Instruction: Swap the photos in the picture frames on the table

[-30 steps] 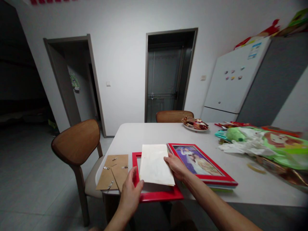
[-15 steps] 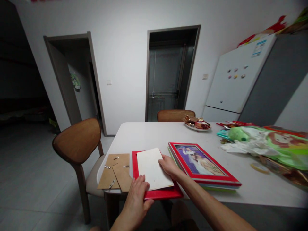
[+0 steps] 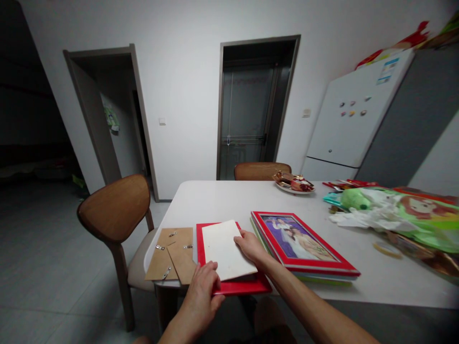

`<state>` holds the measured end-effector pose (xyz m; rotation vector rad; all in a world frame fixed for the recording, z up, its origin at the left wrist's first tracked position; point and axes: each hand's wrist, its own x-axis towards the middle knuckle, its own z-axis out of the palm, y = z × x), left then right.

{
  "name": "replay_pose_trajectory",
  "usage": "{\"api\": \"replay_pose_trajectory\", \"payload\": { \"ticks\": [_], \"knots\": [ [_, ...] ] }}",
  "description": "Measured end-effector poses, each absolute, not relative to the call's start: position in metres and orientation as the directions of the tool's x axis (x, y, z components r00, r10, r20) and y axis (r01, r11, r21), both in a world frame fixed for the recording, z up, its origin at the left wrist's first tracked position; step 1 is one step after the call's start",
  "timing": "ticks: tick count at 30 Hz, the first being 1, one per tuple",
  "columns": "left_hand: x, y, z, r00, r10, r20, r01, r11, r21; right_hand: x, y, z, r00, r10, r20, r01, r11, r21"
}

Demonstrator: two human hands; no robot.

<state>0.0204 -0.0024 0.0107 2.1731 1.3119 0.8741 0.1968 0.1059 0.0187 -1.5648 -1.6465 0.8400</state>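
In the head view a red picture frame (image 3: 247, 286) lies at the table's near edge. A white sheet of card or paper (image 3: 225, 251) sits over it, slightly askew, covering most of its inside. My left hand (image 3: 204, 285) is closed on the frame's near left corner, fingertips beside the sheet's lower corner. My right hand (image 3: 251, 248) grips the sheet's right edge, thumb on top; its other fingers are mostly hidden. To the left rests a brown frame backing board (image 3: 161, 263) with metal clips and a stand flap. On the right, a red-framed photo (image 3: 311, 265) tops a stack of frames.
A plate of wrapped items (image 3: 294, 186) stands at the table's far side. Green and white bags (image 3: 387, 210) and a tape roll (image 3: 387, 250) lie on the right. A wooden chair (image 3: 118, 210) is at the left, another chair (image 3: 263, 170) behind the table.
The white sheet has shifted slightly left over the frame, with my right hand on its edge. My left hand has moved slightly left at the frame's corner.
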Motion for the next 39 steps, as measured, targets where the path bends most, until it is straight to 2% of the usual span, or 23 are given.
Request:
{"api": "replay_pose_trajectory", "payload": {
  "ticks": [5, 7, 11, 14, 17, 21, 25, 28, 30, 36, 39],
  "knots": [
    [0.016, 0.002, 0.005, 0.330, 0.896, 0.298, 0.592, -0.442, 0.674, 0.195, 0.101, 0.026, 0.029, 0.995, 0.094, 0.706, 0.046, -0.707],
    [0.015, 0.003, 0.003, 0.339, 0.893, 0.298, 0.594, -0.448, 0.668, 0.195, 0.098, 0.026, 0.063, 0.994, 0.095, 0.797, 0.007, -0.604],
    [0.014, -0.001, 0.007, 0.367, 0.884, 0.289, 0.584, -0.461, 0.668, 0.195, 0.091, 0.027, 0.044, 0.992, 0.115, 0.946, -0.004, -0.323],
    [0.002, -0.005, 0.014, 0.331, 0.898, 0.290, 0.572, -0.435, 0.695, 0.196, 0.089, 0.028, 0.032, 0.990, 0.136, 0.964, 0.005, -0.265],
    [-0.029, -0.002, 0.013, 0.248, 0.916, 0.315, 0.645, -0.399, 0.652, 0.189, 0.085, 0.030, -0.027, 0.975, 0.219, 0.953, 0.092, -0.290],
    [-0.078, 0.013, -0.002, 0.030, 0.952, 0.305, 0.862, -0.180, 0.475, 0.155, 0.070, 0.032, -0.269, 0.901, 0.339, 0.846, 0.389, -0.365],
    [-0.100, 0.023, -0.015, -0.035, 0.960, 0.278, 0.899, -0.091, 0.428, 0.104, 0.048, 0.030, -0.504, 0.798, 0.330, 0.740, 0.596, -0.313],
    [-0.102, 0.021, -0.020, -0.029, 0.948, 0.316, 0.905, -0.109, 0.411, 0.077, 0.042, 0.025, -0.535, 0.796, 0.285, 0.765, 0.599, -0.236],
    [-0.104, 0.020, -0.021, -0.024, 0.940, 0.340, 0.904, -0.125, 0.408, 0.067, 0.044, 0.022, -0.506, 0.816, 0.278, 0.788, 0.569, -0.236],
    [-0.107, 0.019, -0.005, -0.027, 0.913, 0.408, 0.857, -0.189, 0.480, 0.073, 0.052, 0.029, -0.432, 0.817, 0.383, 0.658, 0.575, -0.486],
    [-0.089, 0.014, 0.017, -0.020, 0.882, 0.470, 0.818, -0.256, 0.516, 0.096, 0.047, 0.043, -0.392, 0.797, 0.458, 0.591, 0.600, -0.539]
  ]
}}
